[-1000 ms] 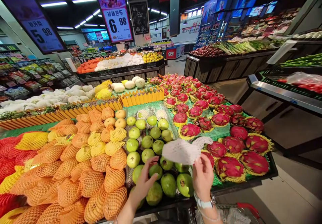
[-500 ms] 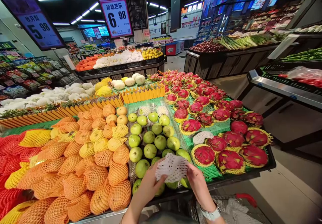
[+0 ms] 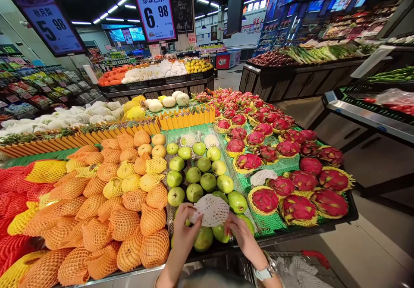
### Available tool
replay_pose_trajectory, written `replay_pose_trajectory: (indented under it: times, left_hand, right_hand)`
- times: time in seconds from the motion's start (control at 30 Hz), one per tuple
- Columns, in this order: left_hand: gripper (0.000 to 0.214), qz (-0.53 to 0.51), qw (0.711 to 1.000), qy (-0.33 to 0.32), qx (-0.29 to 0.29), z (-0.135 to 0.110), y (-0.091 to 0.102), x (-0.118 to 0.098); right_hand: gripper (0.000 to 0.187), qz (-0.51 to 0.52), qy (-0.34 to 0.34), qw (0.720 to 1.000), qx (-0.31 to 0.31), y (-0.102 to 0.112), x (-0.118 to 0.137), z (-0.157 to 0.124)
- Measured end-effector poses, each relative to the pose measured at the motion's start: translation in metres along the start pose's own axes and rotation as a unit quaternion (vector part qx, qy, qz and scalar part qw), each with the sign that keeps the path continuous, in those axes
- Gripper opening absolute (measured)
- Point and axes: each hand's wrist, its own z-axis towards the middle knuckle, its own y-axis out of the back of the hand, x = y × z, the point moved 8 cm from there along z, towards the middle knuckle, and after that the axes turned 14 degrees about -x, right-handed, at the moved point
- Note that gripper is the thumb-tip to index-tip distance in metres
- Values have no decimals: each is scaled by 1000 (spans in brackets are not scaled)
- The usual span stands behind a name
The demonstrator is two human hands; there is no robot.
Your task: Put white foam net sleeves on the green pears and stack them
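Note:
A white foam fruit net point(image 3: 211, 210) is stretched out flat between my two hands, above the near rows of green guavas point(image 3: 208, 182). My left hand point(image 3: 185, 230) pinches its left edge between thumb and fingers. At its right edge, the fingers of my right hand point(image 3: 241, 235) are closed on the net; a watch point(image 3: 263, 273) is on that wrist. Beneath the net, some guavas are partly hidden. Two more white foam nets, one of them point(image 3: 211, 140), lie at the back of the guava section, and another point(image 3: 263, 176) rests among the dragon fruit.
Pears in orange foam nets point(image 3: 124, 223) fill the left side. Dragon fruit point(image 3: 264, 200) lie on green matting to the right. A low orange fence point(image 3: 187, 119) runs behind the guavas. Below right is a shopping cart with a red handle part point(image 3: 315, 258) and white netting point(image 3: 297, 273) inside.
The foam net, bunched up before, is now spread wider and flatter. Both hands have shifted slightly left in the view, still at its two edges.

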Motion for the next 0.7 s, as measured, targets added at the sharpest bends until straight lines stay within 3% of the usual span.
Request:
replay_pose_trajectory:
  times: [0.07, 0.17, 0.27, 0.37, 0.47, 0.7]
  left_hand:
    - [28, -21, 999, 0, 29, -1, 1, 1]
    - [24, -34, 988, 45, 145, -8, -8, 11]
    - [34, -29, 969, 105, 221, -19, -14, 31]
    - [44, -36, 964, 132, 228, -26, -14, 52]
    - [47, -46, 965, 127, 223, -29, -15, 63]
    - [42, -60, 972, 92, 209, -15, -14, 44]
  right_hand:
    - [37, -19, -10, 999, 41, -8, 2, 0]
    - [35, -36, -26, 997, 56, -13, 8, 2]
    - [30, -31, -3, 999, -14, -4, 16, 9]
    - [27, 8, -7, 997, -82, 6, 13, 14]
    - [33, 56, -47, 993, -94, 7, 3, 16]
    - [38, 172, -153, 968, -99, 2, -16, 10]
